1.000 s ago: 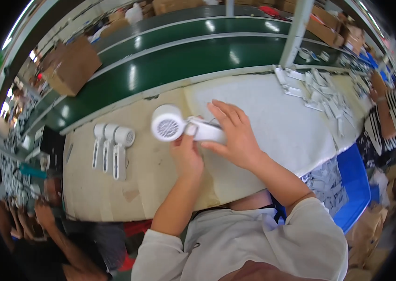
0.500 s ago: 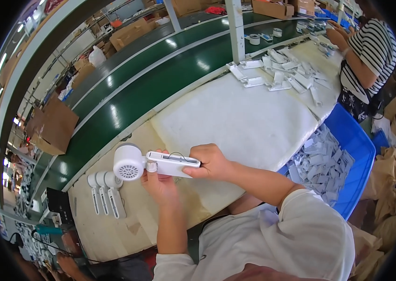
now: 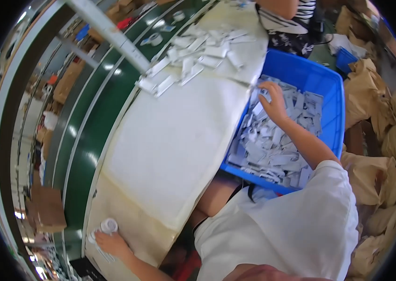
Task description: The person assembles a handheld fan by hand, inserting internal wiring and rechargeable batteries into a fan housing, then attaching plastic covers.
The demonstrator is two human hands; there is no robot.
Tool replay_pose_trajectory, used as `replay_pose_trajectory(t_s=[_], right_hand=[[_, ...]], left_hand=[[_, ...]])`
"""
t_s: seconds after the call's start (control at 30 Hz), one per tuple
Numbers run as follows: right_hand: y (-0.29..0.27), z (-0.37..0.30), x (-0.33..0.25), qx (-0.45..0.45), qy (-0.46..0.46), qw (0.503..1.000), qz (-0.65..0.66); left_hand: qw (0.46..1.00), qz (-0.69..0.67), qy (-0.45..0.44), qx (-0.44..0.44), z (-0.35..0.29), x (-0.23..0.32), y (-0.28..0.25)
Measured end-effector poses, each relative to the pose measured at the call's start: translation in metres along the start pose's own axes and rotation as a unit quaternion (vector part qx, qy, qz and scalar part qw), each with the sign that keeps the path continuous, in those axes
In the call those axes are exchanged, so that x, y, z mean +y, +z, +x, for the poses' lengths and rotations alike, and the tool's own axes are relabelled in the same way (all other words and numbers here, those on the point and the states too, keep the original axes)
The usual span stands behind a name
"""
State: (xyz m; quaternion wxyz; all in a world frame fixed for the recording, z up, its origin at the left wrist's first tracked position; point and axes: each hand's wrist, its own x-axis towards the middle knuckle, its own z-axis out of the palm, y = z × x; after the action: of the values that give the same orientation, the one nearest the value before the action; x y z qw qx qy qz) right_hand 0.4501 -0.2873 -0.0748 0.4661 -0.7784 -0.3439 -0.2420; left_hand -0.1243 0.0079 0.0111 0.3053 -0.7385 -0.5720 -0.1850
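Note:
My left hand (image 3: 113, 244) is low at the left, with its fingers over the handle of a white hair dryer (image 3: 109, 225) whose round, grilled head shows beside the hand. More white hair dryers (image 3: 93, 235) lie partly hidden under and beside that hand. Over on the right, my right hand (image 3: 275, 102) reaches into a blue bin (image 3: 333, 112) heaped with white plastic handle pieces (image 3: 266, 147). Its thumb and fingers are spread apart at the bin's table-side edge, over the pieces; I see nothing held between them.
A pile of white handle shells (image 3: 202, 49) lies on the far end of the pale worktable (image 3: 165, 140). Along its left runs a green conveyor (image 3: 83, 168) with a metal post (image 3: 113, 37). A co-worker (image 3: 284, 23) stands beyond the bin. Brown sacks (image 3: 369, 173) line the right.
Both hands were on one hair dryer over the table. The left has carried it down to the others; the right has let go and moved to the bin. The view has swung right.

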Motion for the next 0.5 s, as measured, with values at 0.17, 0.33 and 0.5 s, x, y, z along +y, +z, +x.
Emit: replay_pose_trajectory(t_s=[0.17, 0.33, 0.5], right_hand=[[-0.064, -0.074, 0.207, -0.126, 0.472, 0.839, -0.239], [-0.069, -0.093, 0.178, -0.133, 0.537, 0.801, -0.227], [-0.042, -0.129, 0.199, -0.385, 0.416, 0.8, -0.198]], left_hand=[[0.848, -0.478, 0.189, -0.129, -0.003, 0.222, -0.093], [0.491, -0.595, 0.352, -0.53, -0.088, 0.419, -0.09], [0.617, -0.433, 0.194, -0.628, -0.113, 0.541, -0.036]])
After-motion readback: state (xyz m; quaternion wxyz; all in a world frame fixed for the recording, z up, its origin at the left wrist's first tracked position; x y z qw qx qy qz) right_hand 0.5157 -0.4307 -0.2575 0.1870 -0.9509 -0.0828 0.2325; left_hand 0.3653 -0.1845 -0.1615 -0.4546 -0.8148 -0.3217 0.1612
